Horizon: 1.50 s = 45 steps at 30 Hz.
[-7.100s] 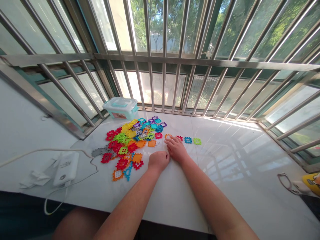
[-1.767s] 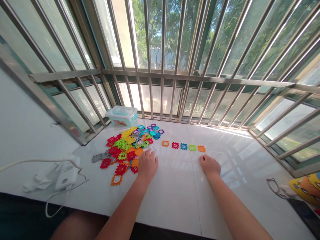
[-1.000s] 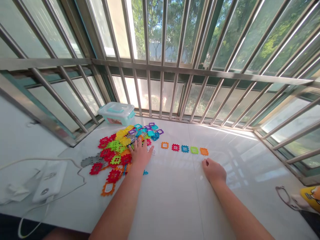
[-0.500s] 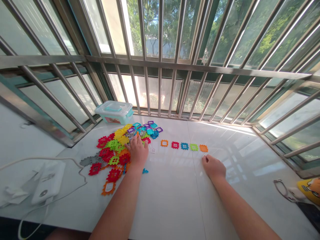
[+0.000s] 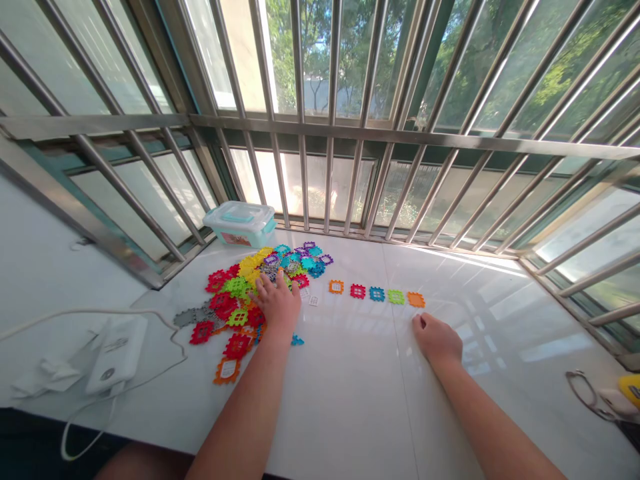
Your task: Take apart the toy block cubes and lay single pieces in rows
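My left hand (image 5: 279, 303) lies over a pile of toothed plastic building tiles, its fingers spread among them. A bit of orange shows at its fingertips, and the palm hides part of the heap. Yellow tiles (image 5: 250, 268), a red tile (image 5: 238, 345) and a lime green tile (image 5: 237, 317) lie around it. My right hand (image 5: 437, 340) rests on the table as a loose fist, with nothing visible in it. Just beyond it lies an orange tile (image 5: 416, 299), at the right end of a spaced row with a green tile (image 5: 396, 297), a blue tile (image 5: 377, 294) and others.
A lidded plastic box (image 5: 240, 225) stands at the back left by the metal window bars (image 5: 330, 180). On the left lie a white power strip (image 5: 117, 353), its cable and crumpled tissue (image 5: 53, 375). Glasses (image 5: 587, 397) rest at the right edge of the white table (image 5: 345, 407).
The view has turned slightly left, so everything sits further right. The fingers of my left hand have spread wider over the pile. My right fist stays beside the row's end.
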{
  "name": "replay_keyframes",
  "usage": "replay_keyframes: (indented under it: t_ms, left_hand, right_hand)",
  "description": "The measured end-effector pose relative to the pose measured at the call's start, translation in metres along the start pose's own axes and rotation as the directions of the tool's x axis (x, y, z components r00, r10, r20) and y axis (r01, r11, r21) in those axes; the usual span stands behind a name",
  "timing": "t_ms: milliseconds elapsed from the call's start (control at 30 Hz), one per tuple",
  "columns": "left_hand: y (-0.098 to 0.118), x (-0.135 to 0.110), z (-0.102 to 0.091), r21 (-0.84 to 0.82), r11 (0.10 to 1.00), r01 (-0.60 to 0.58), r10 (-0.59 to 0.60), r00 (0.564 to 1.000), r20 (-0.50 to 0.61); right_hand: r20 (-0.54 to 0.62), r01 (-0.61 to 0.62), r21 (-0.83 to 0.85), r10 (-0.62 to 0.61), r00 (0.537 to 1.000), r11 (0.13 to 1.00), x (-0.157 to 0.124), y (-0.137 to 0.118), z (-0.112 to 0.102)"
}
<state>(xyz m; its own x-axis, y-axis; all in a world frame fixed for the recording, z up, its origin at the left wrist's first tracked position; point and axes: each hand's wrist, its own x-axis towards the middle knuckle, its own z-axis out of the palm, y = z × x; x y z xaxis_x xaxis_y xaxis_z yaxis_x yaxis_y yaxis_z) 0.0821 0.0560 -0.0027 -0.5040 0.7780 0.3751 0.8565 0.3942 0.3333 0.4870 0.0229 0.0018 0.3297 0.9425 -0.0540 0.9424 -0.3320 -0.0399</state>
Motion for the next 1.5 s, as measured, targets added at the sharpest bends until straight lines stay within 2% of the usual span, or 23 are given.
replay_keyframes:
  t_ms: [67, 167, 400, 567, 667, 733, 800, 833, 900, 967, 1000, 1033, 1100, 1300, 1500]
  left_hand:
    - [-0.002, 0.001, 0.0, 0.007, 0.996, 0.084, -0.084, 0.996, 0.008]
    - [-0.006, 0.002, 0.003, 0.017, 0.991, 0.136, -0.136, 0.99, 0.023]
    - [-0.01, 0.002, 0.01, 0.048, 0.993, 0.109, -0.112, 0.993, 0.047]
    - [-0.008, 0.003, 0.0, 0.005, 0.995, 0.103, -0.103, 0.993, 0.051]
    - [0.001, 0.002, -0.013, -0.048, 0.999, 0.024, -0.026, 0.999, -0.028]
    - [0.011, -0.004, -0.021, -0.082, 0.988, -0.128, 0.123, 0.99, -0.065]
    - [0.025, -0.016, -0.027, -0.135, 0.932, -0.338, 0.336, 0.941, -0.035]
    - [0.032, -0.024, -0.028, -0.172, 0.879, -0.444, 0.452, 0.892, 0.007]
    - [0.045, -0.043, -0.028, -0.254, 0.742, -0.62, 0.66, 0.741, 0.123]
    - [0.055, -0.062, -0.025, -0.301, 0.641, -0.706, 0.768, 0.595, 0.238]
    - [0.059, -0.07, -0.023, -0.308, 0.618, -0.723, 0.785, 0.553, 0.279]
    - [0.061, -0.077, -0.022, -0.305, 0.612, -0.73, 0.789, 0.533, 0.306]
    - [0.063, -0.083, -0.021, -0.294, 0.617, -0.73, 0.782, 0.528, 0.331]
    - [0.061, -0.077, -0.023, -0.27, 0.649, -0.711, 0.758, 0.572, 0.314]
    - [0.058, -0.074, -0.02, -0.247, 0.674, -0.696, 0.735, 0.599, 0.319]
  right_hand:
    - [0.002, -0.001, 0.002, 0.001, 1.0, 1.0, -0.001, 0.0, -0.001]
    - [0.003, -0.003, 0.003, 0.003, 1.0, 1.0, -0.001, -0.001, -0.002]
    - [-0.019, 0.008, -0.001, -0.008, 1.0, 1.0, 0.0, 0.0, 0.0]
    - [-0.023, 0.015, -0.001, -0.015, 1.0, 1.0, 0.001, 0.001, 0.002]
    - [-0.03, 0.023, -0.001, -0.023, 0.999, 1.0, 0.001, 0.002, 0.004]
    - [-0.034, 0.021, -0.001, -0.021, 0.999, 1.0, 0.002, 0.002, 0.005]
    - [-0.038, 0.021, -0.002, -0.021, 0.999, 1.0, 0.002, 0.002, 0.006]
    - [-0.038, 0.02, -0.002, -0.02, 0.999, 1.0, 0.002, 0.002, 0.006]
    - [-0.038, 0.015, -0.001, -0.015, 0.999, 1.0, 0.002, 0.001, 0.006]
    - [-0.036, 0.006, 0.001, -0.006, 0.999, 1.0, 0.002, 0.001, 0.005]
    - [-0.034, 0.001, 0.001, -0.001, 0.999, 1.0, 0.001, 0.001, 0.005]
    - [-0.03, -0.003, 0.0, 0.003, 1.0, 1.0, 0.001, 0.001, 0.005]
    - [-0.023, -0.006, -0.001, 0.006, 1.0, 1.0, 0.001, 0.001, 0.005]
    - [-0.029, 0.004, 0.0, -0.004, 1.0, 1.0, 0.002, 0.001, 0.005]
    - [-0.037, 0.014, -0.012, -0.015, 0.999, 1.0, 0.002, 0.002, 0.005]
